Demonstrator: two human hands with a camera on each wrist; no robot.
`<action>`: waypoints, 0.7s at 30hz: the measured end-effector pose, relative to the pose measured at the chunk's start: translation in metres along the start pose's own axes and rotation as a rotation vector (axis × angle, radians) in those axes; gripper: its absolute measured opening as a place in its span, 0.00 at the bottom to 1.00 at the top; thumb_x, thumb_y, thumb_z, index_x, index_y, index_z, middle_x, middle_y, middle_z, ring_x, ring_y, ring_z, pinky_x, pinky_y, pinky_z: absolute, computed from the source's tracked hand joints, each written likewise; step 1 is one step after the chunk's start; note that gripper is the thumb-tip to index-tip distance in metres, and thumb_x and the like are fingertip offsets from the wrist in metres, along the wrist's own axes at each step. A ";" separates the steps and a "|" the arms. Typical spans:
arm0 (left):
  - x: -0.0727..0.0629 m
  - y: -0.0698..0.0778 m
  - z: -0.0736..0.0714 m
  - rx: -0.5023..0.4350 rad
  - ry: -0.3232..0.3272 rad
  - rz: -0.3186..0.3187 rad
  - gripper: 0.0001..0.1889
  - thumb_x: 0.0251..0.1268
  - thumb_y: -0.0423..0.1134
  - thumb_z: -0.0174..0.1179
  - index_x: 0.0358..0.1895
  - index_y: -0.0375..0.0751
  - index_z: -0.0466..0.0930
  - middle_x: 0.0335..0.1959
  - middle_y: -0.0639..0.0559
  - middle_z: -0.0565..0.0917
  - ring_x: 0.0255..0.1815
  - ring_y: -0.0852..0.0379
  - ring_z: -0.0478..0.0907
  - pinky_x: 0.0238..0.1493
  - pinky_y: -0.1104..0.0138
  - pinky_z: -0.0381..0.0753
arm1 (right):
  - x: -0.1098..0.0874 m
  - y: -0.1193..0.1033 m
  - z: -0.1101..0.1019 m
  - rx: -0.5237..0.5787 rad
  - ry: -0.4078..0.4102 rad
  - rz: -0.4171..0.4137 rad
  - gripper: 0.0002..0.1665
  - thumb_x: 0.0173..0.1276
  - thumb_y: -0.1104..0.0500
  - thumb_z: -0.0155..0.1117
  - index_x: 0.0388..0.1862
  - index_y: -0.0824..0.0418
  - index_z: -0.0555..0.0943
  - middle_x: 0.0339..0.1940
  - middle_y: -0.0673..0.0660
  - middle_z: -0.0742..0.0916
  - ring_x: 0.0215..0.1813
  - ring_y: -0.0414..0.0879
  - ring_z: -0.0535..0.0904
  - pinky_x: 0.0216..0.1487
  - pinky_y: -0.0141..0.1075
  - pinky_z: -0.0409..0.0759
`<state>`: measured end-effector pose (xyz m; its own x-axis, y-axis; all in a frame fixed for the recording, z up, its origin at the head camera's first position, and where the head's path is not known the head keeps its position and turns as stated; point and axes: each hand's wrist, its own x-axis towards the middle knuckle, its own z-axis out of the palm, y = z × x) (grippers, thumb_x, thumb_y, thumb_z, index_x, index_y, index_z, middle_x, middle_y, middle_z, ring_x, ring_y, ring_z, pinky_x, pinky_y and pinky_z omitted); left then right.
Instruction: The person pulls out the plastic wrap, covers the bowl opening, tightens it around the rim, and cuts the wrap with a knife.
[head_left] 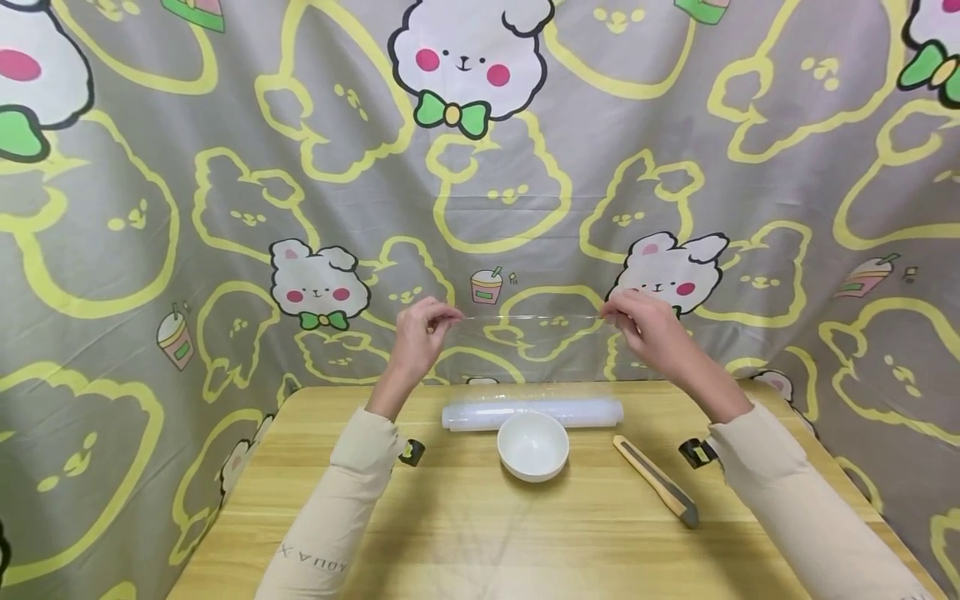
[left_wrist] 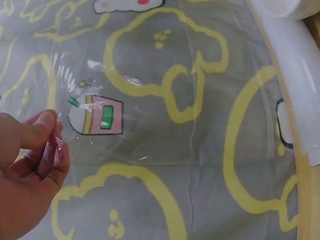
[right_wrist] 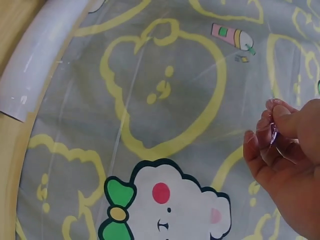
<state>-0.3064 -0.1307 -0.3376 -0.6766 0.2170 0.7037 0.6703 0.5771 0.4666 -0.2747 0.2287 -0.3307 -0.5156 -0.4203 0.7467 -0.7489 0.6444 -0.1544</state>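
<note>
A clear sheet of plastic wrap is stretched between my two raised hands, above the far edge of the table. My left hand pinches one corner between thumb and fingers; the left wrist view shows the film bunched at the fingertips. The other corner is pinched by my right hand, with film gathered under the thumb in the right wrist view. Below lies the roll of plastic wrap, near the table's back edge. A white bowl stands upright just in front of the roll.
To the right of the bowl a utility knife with a yellowish handle lies slantwise on the wooden table. A patterned grey curtain hangs behind the table and around its sides. Dark cameras sit at both wrists.
</note>
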 end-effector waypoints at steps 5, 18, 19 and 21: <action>-0.015 0.008 -0.008 -0.019 -0.030 0.054 0.07 0.67 0.24 0.65 0.35 0.37 0.90 0.30 0.50 0.83 0.27 0.58 0.77 0.26 0.71 0.76 | -0.015 -0.014 -0.008 0.013 -0.035 0.016 0.13 0.65 0.77 0.67 0.40 0.60 0.85 0.33 0.51 0.84 0.31 0.39 0.72 0.30 0.28 0.72; -0.071 0.031 -0.024 -0.055 -0.115 0.174 0.06 0.61 0.24 0.70 0.34 0.39 0.91 0.32 0.53 0.86 0.28 0.62 0.78 0.26 0.72 0.79 | -0.068 -0.045 -0.014 0.042 0.003 -0.142 0.07 0.78 0.65 0.60 0.42 0.62 0.85 0.38 0.52 0.84 0.36 0.40 0.78 0.36 0.25 0.79; -0.076 0.033 -0.025 -0.061 -0.119 0.192 0.06 0.61 0.24 0.70 0.35 0.40 0.91 0.33 0.53 0.86 0.29 0.62 0.78 0.26 0.73 0.78 | -0.072 -0.048 -0.014 0.040 0.009 -0.161 0.11 0.81 0.61 0.56 0.42 0.62 0.85 0.39 0.53 0.84 0.37 0.41 0.79 0.37 0.26 0.81; -0.086 0.035 -0.028 -0.068 -0.129 0.226 0.07 0.60 0.24 0.70 0.35 0.41 0.91 0.34 0.53 0.86 0.30 0.62 0.79 0.25 0.74 0.77 | -0.080 -0.052 -0.013 0.032 0.029 -0.196 0.19 0.85 0.57 0.48 0.42 0.63 0.85 0.40 0.53 0.84 0.37 0.42 0.79 0.38 0.26 0.81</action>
<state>-0.2161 -0.1507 -0.3670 -0.5378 0.4355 0.7219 0.8247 0.4496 0.3432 -0.1888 0.2368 -0.3734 -0.3467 -0.5172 0.7825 -0.8470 0.5311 -0.0242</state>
